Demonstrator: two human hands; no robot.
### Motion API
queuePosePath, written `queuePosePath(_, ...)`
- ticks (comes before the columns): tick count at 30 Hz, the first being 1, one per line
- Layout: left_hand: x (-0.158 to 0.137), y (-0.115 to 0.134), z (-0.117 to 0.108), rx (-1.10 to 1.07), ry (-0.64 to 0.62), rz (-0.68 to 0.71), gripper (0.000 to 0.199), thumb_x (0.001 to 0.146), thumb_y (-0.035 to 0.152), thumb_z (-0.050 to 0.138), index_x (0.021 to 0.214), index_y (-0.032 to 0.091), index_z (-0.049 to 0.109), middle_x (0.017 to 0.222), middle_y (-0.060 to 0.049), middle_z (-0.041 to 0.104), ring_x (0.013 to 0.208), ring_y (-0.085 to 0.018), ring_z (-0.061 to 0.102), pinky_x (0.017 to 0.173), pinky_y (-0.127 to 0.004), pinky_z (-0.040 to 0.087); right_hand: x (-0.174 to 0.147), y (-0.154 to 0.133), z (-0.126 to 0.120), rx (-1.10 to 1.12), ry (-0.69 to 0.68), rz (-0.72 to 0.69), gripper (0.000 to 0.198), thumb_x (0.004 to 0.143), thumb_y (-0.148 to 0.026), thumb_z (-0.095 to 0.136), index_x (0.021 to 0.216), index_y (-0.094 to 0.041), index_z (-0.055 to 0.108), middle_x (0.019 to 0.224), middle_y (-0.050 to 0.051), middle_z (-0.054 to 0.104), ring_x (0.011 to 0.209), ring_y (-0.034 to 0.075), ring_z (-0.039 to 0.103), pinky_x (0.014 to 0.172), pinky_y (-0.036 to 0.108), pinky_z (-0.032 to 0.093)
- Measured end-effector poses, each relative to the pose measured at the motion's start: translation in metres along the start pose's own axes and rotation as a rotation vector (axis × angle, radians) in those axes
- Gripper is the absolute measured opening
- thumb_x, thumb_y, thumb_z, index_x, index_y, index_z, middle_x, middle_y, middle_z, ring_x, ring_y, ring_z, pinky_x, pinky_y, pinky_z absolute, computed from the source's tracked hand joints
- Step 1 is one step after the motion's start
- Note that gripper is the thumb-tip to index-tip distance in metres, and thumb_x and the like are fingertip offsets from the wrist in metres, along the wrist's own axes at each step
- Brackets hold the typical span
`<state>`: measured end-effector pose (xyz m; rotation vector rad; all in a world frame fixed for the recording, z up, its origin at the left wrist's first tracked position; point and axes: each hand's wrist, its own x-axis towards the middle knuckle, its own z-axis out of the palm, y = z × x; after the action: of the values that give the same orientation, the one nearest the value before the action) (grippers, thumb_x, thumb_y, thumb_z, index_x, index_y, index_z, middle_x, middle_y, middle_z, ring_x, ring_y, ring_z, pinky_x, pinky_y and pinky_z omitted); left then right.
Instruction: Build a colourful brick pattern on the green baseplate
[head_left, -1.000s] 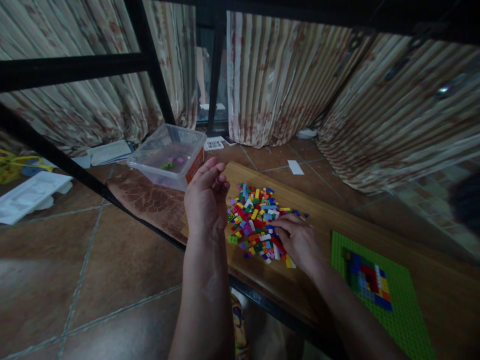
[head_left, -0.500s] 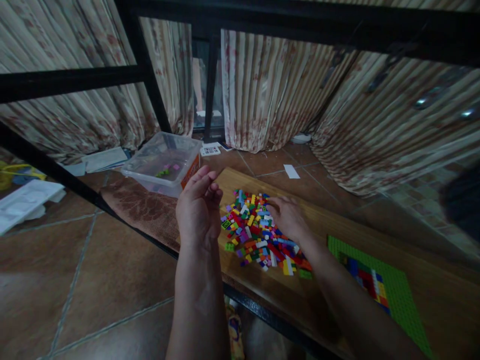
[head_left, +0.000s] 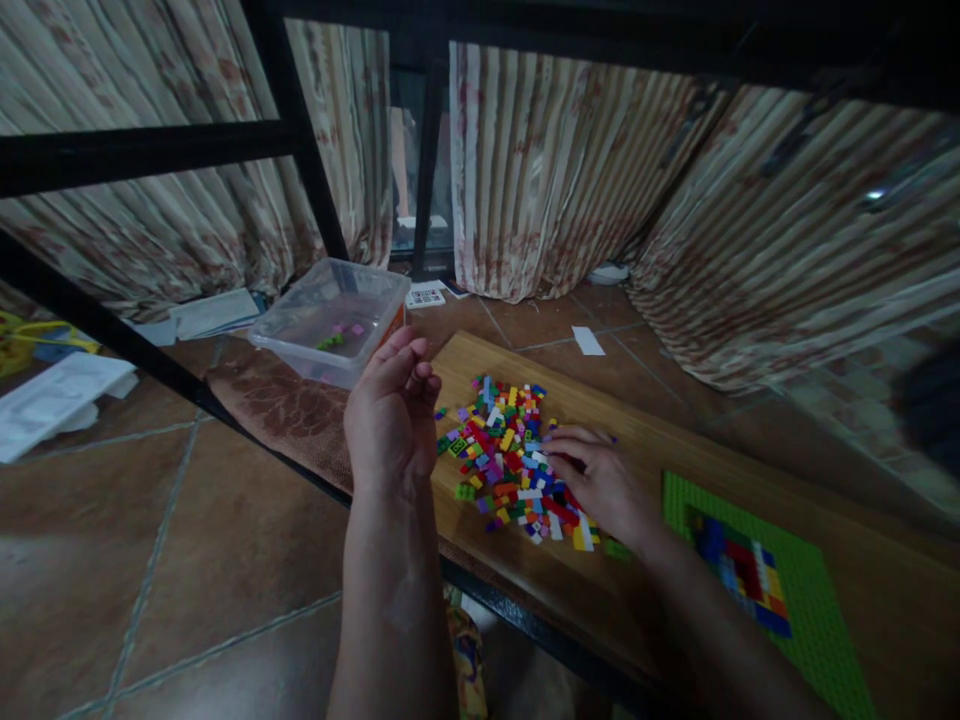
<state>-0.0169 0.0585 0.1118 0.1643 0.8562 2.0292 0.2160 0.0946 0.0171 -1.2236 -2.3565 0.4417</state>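
Seeing my right hand at the right edge of the bricks, fingers bent, thumb and index close together; can't tell from here if they pinch one. My left hand is raised left of the heap, palm side up, fingers loosely curled; can't tell if they hold anything. Bricks lie loose, mixed colors, on the wooden board. Right of my right forearm, same board: green baseplate with a build on it, blue, red, white, yellow, orange. Beyond my left hand: clear bin, a few green and pink bits inside. Farther out: white card on floor tiles, then striped curtains
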Motion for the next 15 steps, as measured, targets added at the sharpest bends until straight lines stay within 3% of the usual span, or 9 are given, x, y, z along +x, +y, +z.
queuePosePath(9,0.001,0.001,-0.001,-0.005,-0.033,-0.004,0.014,0.078,0.007,0.058,0.089,0.014,0.062,0.072,0.003,0.063,0.05,-0.001,0.052,0.049,-0.01,0.045,-0.029,0.003,-0.016,-0.149,0.008,-0.035,0.02,0.09,-0.027,0.053,0.095,-0.023,0.072,0.11,0.007,0.067,0.103,0.024,0.057,0.095,0.048,0.043)
queuePosePath(15,0.0,-0.001,0.002,0.009,-0.025,-0.016,0.013,0.078,0.007,0.057,0.087,0.015,0.062,0.07,0.003,0.063,0.05,-0.002,0.052,0.049,-0.01,0.045,-0.024,-0.012,0.003,-0.129,0.025,-0.041,0.021,0.09,-0.024,0.053,0.099,-0.025,0.071,0.11,0.005,0.068,0.103,0.023,0.056,0.092,0.044,0.044)
